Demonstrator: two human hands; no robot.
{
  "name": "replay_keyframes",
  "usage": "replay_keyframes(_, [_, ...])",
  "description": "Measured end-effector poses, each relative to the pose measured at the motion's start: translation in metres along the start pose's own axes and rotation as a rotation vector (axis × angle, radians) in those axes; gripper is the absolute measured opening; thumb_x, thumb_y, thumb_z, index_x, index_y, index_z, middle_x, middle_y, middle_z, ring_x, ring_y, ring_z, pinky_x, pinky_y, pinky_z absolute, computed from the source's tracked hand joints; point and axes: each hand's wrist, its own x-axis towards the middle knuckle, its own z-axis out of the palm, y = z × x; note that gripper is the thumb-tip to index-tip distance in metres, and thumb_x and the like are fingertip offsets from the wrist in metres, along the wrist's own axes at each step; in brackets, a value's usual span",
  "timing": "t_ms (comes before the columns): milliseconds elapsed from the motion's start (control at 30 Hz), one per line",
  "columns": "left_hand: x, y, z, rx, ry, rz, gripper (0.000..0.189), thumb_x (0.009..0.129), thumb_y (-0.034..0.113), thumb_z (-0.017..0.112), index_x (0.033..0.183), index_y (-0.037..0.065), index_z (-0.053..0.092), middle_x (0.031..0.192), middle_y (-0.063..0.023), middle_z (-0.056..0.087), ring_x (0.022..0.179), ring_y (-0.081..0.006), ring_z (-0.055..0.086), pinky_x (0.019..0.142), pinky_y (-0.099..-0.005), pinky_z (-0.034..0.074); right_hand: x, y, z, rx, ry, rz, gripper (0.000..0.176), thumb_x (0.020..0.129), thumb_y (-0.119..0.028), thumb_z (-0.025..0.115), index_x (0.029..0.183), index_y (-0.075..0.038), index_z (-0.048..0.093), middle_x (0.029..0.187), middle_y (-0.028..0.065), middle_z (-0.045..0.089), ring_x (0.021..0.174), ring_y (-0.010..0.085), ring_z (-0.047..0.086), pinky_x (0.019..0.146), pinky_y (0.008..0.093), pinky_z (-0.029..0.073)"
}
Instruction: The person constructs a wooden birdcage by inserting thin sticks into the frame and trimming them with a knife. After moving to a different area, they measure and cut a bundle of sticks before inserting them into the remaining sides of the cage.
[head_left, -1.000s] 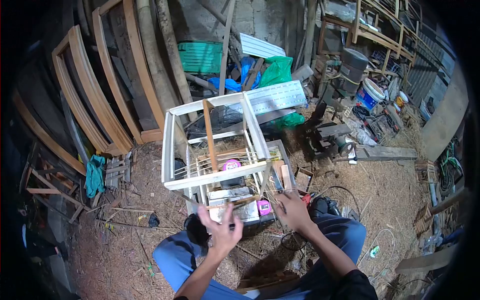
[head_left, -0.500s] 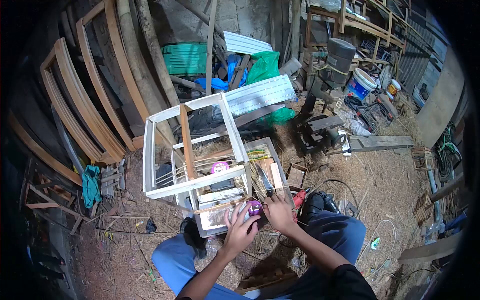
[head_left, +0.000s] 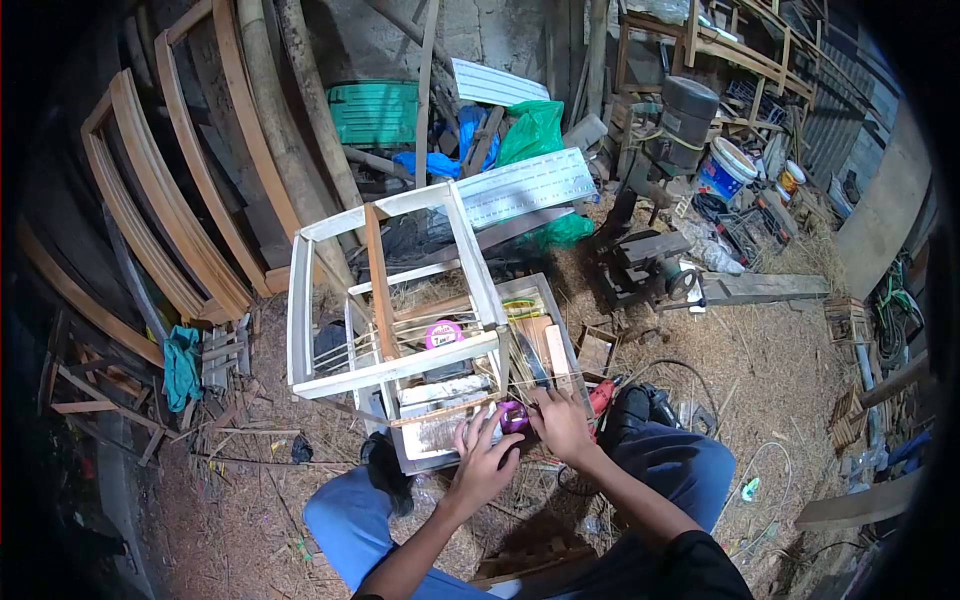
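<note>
My L hand point(head_left: 485, 455) is at the small purple item point(head_left: 513, 417), fingers bent & spread, thumb by its near side; can't tell if I've got a firm hold. R hand point(head_left: 561, 428) is just to its R, fingers curled in, can't tell if they grasp anything. So purple item's btwn my hands, nr the front R corner of the gray tray point(head_left: 430, 465), next to a whitish slab point(head_left: 438, 434). Also in tray: pale wood block point(head_left: 556, 350) & round pink-topped item point(head_left: 443, 335), seen thru the white frame point(head_left: 400, 366) above. Red tool point(head_left: 602, 396) is just R of my R hand, nr boot point(head_left: 632, 410).
</note>
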Motion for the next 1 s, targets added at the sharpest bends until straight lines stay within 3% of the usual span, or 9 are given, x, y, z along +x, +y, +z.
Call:
replay_keyframes(300, [0.010,0.000,0.002,-0.011,-0.003,-0.015,0.030,0.091,0.020,0.071,0.121,0.017,0.072,0.155,-0.0138,0.046,0.149,-0.0376,0.030,0.122,-0.0590,0.014,0.030,-0.007,-0.003,-0.014,0.119,-0.004,0.021,0.084,-0.013,0.068,0.105,-0.011,0.071,0.116,0.0144,0.063,0.115,0.0325,0.057,0.093,0.0445,0.046])
replay_keyframes(533, [0.013,-0.003,-0.010,0.031,0.002,0.001,0.029,0.091,0.019,0.072,0.119,0.016,0.073,0.154,-0.0140,0.047,0.147,-0.0370,0.033,0.121,-0.0592,0.018,0.043,0.000,-0.015,-0.101,0.153,-0.142,0.028,0.083,-0.010,0.066,0.110,-0.011,0.073,0.101,0.0089,0.068,0.100,0.0281,0.064,0.093,0.0439,0.045])
replay_keyframes(667, [0.016,0.001,-0.024,-0.014,0.060,0.014,0.027,0.091,0.016,0.072,0.118,0.014,0.073,0.153,-0.0135,0.049,0.145,-0.0372,0.037,0.120,-0.0566,0.020,0.038,-0.010,-0.052,0.018,0.352,-0.136,0.023,0.091,-0.008,0.066,0.112,-0.010,0.072,0.091,0.0092,0.071,0.089,0.0254,0.067,0.086,0.0408,0.048])
replay_keyframes(733, [0.016,0.005,-0.032,-0.052,0.078,0.050,0.027,0.092,0.015,0.070,0.119,0.012,0.073,0.154,-0.0155,0.048,0.146,-0.0369,0.035,0.119,-0.0567,0.023,0.033,-0.011,-0.056,0.435,0.473,0.020,0.026,0.094,-0.008,0.070,0.120,-0.008,0.070,0.090,0.0106,0.073,0.080,0.0257,0.067,0.074,0.0390,0.050])
replay_keyframes(767, [0.017,0.009,-0.037,-0.057,0.090,0.060,0.027,0.092,0.014,0.070,0.119,0.012,0.073,0.153,-0.0143,0.048,0.146,-0.0370,0.036,0.119,-0.0551,0.024,0.032,-0.009,-0.055,0.507,0.534,-0.001,0.031,0.095,-0.004,0.071,0.126,-0.006,0.067,0.087,0.0101,0.072,0.067,0.0193,0.064,0.061,0.0333,0.048])
replay_keyframes(800, [0.017,0.011,-0.040,-0.060,0.097,0.063,0.027,0.092,0.014,0.070,0.119,0.012,0.073,0.153,-0.0143,0.048,0.146,-0.0370,0.036,0.119,-0.0551,0.024,0.027,-0.012,-0.062,0.502,0.534,-0.007,0.031,0.095,-0.004,0.071,0.126,-0.006,0.067,0.087,0.0101,0.072,0.067,0.0193,0.064,0.061,0.0333,0.048])
replay_keyframes(867, [0.015,0.017,-0.048,-0.071,0.118,0.102,0.029,0.091,0.012,0.070,0.120,0.013,0.073,0.154,-0.0126,0.049,0.145,-0.0371,0.038,0.119,-0.0553,0.024,0.011,-0.024,-0.085,0.654,0.421,0.108,0.029,0.096,0.000,0.068,0.125,-0.005,0.067,0.080,0.0054,0.068,0.062,0.0092,0.055,0.057,0.0264,0.044])
replay_keyframes(900, [0.014,0.023,-0.053,-0.077,0.123,0.106,0.031,0.091,0.010,0.069,0.122,0.013,0.072,0.152,-0.0115,0.050,0.144,-0.0369,0.039,0.120,-0.0550,0.024,0.006,-0.025,-0.095,0.581,0.408,0.026,0.029,0.098,0.002,0.065,0.126,-0.004,0.066,0.074,0.0006,0.060,0.061,0.0037,0.048,0.055,0.0223,0.039])
replay_keyframes(1000, [0.012,0.035,-0.063,-0.112,0.191,0.157,0.032,0.089,0.007,0.069,0.121,0.011,0.071,0.148,-0.0112,0.054,0.141,-0.0365,0.044,0.120,-0.0541,0.026,-0.011,-0.039,-0.109,0.805,0.311,0.070,0.030,0.099,0.003,0.062,0.128,-0.003,0.064,0.081,0.0008,0.065,0.069,0.0038,0.057,0.059,0.0212,0.044])
